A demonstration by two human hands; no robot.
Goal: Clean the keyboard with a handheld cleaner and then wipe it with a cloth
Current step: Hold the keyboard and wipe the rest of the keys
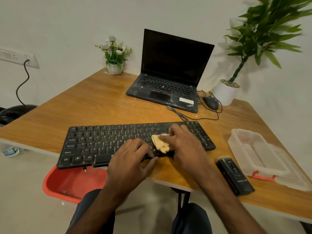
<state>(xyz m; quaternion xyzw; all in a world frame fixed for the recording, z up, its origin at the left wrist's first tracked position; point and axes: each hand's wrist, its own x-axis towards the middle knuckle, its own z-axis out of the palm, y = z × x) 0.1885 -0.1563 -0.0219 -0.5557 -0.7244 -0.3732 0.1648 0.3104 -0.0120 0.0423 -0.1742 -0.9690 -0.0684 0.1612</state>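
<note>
- The left hand lies flat on the near middle of the black keyboard with yellow lettering. Its fingers are spread and nearly straight over the keys, its thumb is at the front edge, and it grips nothing.
- The right hand is just right of the left hand, on the keyboard's right part. It holds a crumpled pale yellow cloth down on the keys, with the thumb over the cloth and the fingers bent above it.
- The cloth bulges out on the thumb side, between the two hands.
- The keyboard lies on the wooden table beneath both hands, its left front corner past the table edge.
- The black handheld cleaner lies flat on the table right of the right forearm, touched by neither hand.
- A clear plastic box with a red latch sits just right of the cleaner.
- Beyond the hands stand an open black laptop, a black mouse, a small white pot of flowers and a tall green plant in a white pot.
- A red plastic tub sits on the floor, below the left hand.
</note>
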